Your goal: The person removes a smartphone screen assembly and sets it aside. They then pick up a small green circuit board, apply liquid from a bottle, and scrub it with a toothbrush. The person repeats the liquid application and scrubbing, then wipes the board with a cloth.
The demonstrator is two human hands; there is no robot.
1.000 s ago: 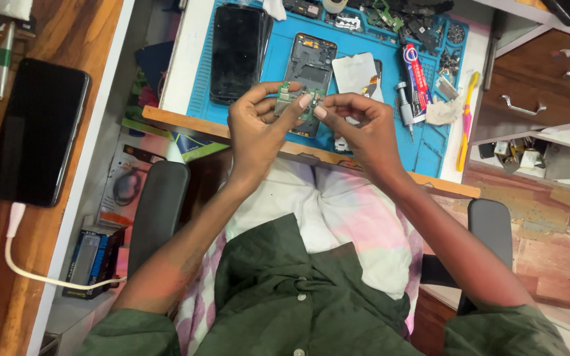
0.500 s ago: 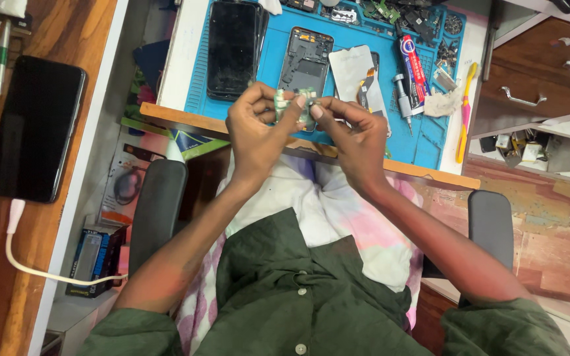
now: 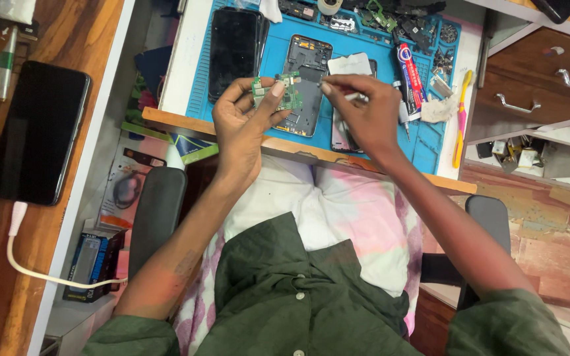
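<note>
Sitting close in at the bench (image 3: 186, 72), the person works over a blue repair mat (image 3: 272, 99) that keeps loose parts from rolling off the white top. On the mat lie a dark phone (image 3: 233, 49) face up at the left, an opened phone body (image 3: 306, 86) in the middle with its back off, and a red and white tube (image 3: 411, 76) off to the right, all within easy reach. A pink toothbrush (image 3: 460, 118) rests along the mat's right edge. Away to the left, on a wooden top, another black phone (image 3: 37, 132) sits on a white charging cable (image 3: 41, 270).

The left hand (image 3: 242, 128) is raised just above the opened phone body, thumb and fingertips pinched on the edges of a small green circuit board (image 3: 278, 92), held tilted up toward the eyes so its face can be seen. The right hand (image 3: 364, 115) is just beside it, closed round a slim tool (image 3: 357, 97), its forefinger stretched toward the board. The two hands are near but not touching.
</note>
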